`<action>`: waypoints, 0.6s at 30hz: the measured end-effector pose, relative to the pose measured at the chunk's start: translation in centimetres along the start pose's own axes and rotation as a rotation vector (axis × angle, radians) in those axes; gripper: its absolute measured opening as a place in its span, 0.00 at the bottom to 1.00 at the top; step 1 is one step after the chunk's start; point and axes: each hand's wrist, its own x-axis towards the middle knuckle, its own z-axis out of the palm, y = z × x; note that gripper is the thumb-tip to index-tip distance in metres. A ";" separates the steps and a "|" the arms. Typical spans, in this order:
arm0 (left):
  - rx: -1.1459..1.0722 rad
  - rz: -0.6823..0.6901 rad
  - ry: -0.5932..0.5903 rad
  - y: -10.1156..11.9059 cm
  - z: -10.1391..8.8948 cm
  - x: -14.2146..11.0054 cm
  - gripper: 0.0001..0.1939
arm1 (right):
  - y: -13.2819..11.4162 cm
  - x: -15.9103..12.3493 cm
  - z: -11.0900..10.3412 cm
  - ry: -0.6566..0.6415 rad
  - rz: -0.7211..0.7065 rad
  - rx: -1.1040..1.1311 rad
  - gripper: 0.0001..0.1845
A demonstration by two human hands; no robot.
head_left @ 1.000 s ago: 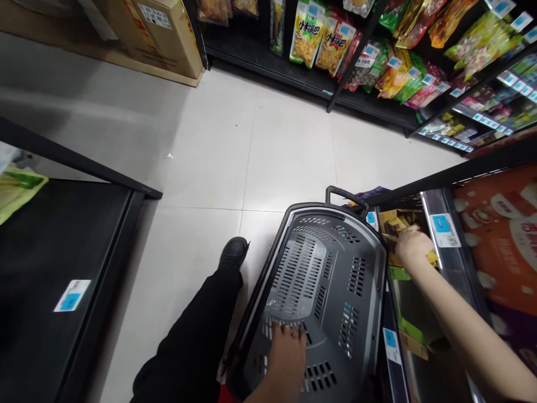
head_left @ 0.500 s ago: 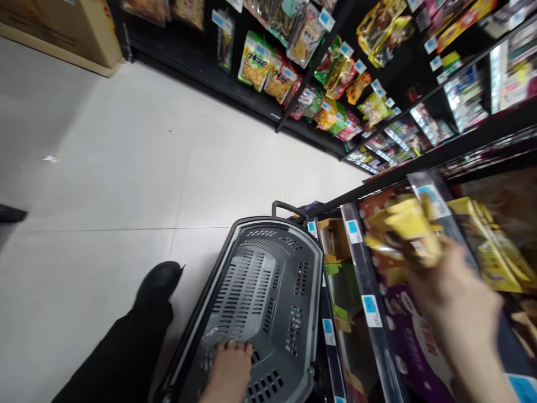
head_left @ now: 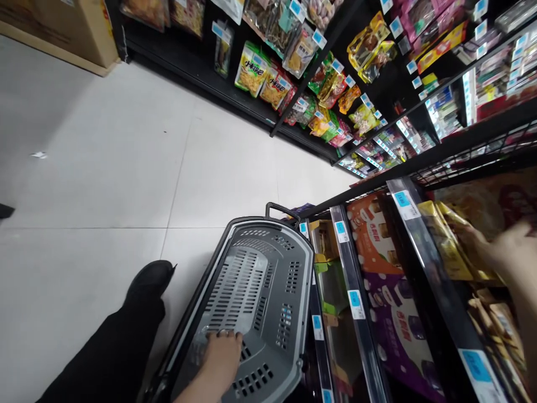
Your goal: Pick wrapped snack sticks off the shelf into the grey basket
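Head view: pale tiled floor (head_left: 109, 196), white scrap (head_left: 38, 155) on it. Black rack (head_left: 168, 62) of snack bags (head_left: 252, 70) across the aisle, cardboard box (head_left: 59, 33) upper left. Grey basket (head_left: 278, 292) beside the right-hand shelf (head_left: 424, 251). Left hand (head_left: 222, 355) inside basket, fingers bent; can't tell if its grip has anything. Yellow packets (head_left: 442, 240) on shelf; right hand (head_left: 505, 252) at them, blurred, can't tell if its grip is clenched or released.

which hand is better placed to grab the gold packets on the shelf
Probably the right hand: it is at the gold packets, though blur hides whether it touches them. The left hand is farther off, over the basket.
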 end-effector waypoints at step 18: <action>-0.062 -0.095 -0.099 -0.2 1.8 0.9 0.21 | -25.3 -15.3 23.1 -0.783 -0.410 0.263 0.18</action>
